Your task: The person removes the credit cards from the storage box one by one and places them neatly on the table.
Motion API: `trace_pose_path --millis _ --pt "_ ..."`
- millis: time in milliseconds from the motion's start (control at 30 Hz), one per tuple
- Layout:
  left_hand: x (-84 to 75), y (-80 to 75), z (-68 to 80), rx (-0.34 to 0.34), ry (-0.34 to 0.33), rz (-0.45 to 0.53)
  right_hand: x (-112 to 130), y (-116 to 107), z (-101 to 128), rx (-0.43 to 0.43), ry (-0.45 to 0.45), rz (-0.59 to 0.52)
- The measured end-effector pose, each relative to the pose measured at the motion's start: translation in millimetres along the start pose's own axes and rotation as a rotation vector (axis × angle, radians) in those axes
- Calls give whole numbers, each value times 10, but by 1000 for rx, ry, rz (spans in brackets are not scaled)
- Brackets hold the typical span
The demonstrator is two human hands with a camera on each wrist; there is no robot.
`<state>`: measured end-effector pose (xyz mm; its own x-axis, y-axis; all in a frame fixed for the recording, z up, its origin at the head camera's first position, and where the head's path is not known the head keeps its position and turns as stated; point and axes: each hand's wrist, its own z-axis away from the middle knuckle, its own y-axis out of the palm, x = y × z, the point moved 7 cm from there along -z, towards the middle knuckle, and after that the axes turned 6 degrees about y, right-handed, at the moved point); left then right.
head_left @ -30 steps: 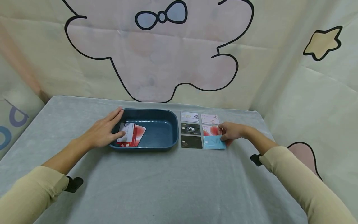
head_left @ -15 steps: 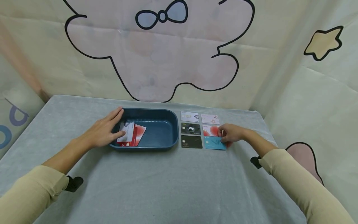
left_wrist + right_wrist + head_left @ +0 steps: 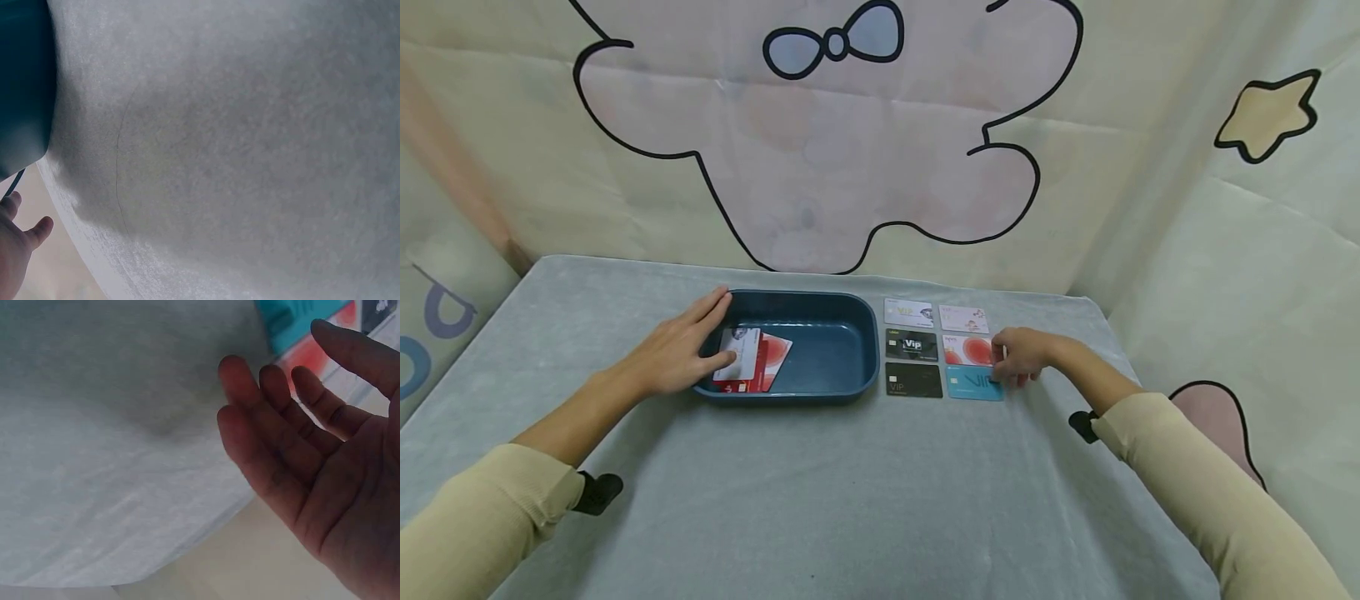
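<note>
My left hand [image 3: 679, 348] rests on the left rim of a dark blue tray [image 3: 808, 398], fingers stretched toward the far corner and thumb over the inside. Two of its fingers show at the corner of the left wrist view. In the tray lie a white card [image 3: 739, 352], a red card and a card with a red fruit picture [image 3: 777, 358]. My right hand [image 3: 1027, 353] is at the right edge of a light blue card [image 3: 973, 382], which lies flat. In the right wrist view its fingers [image 3: 275, 437] are loosely bent with nothing between them, thumb beside the card.
Right of the tray, cards lie in two columns: a white VIP card [image 3: 908, 312], a black Vip card [image 3: 912, 345], a dark VIP card [image 3: 913, 380], a pale pink card [image 3: 964, 318] and a red fruit card [image 3: 967, 350]. A grey cloth [image 3: 820, 500] covers the table.
The light blue card, earlier tilted in my right hand's fingers, now lies flat below the red fruit card. My right hand has let go and shifted slightly right. The left hand has stayed still.
</note>
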<state>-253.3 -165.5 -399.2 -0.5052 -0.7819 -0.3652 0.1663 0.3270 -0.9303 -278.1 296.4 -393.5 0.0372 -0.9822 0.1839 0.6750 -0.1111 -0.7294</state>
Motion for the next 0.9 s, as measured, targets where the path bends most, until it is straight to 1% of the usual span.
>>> trace_pose_path --millis 67,133,267,333,400,567,700,767,833,900 --pt "1 -7 2 -3 1 3 71 -74 12 -26 2 24" --pt "2 -14 3 -5 1 4 187 -174 13 -87 -28 44" --pt "4 -24 1 -3 -2 2 509 -383 2 -235 -137 50" --pt "2 -28 -1 -1 -5 2 689 -462 -2 -285 -199 31" --pt "3 -30 0 2 -9 -1 869 -523 0 -315 -257 10" --pt "7 -28 7 1 -9 -2 1268 -611 -8 -364 -359 -67" --pt "-1 -11 -2 -2 2 6 1547 -634 -25 -394 -445 -167" --pt "-5 -5 -6 -3 3 5 1683 -627 -47 -384 -487 -207" --pt "-6 -5 -6 -1 2 5 1806 -605 -80 -348 -515 -244" --pt "-10 -10 -5 -3 3 5 1912 -572 -118 -300 -520 -260"
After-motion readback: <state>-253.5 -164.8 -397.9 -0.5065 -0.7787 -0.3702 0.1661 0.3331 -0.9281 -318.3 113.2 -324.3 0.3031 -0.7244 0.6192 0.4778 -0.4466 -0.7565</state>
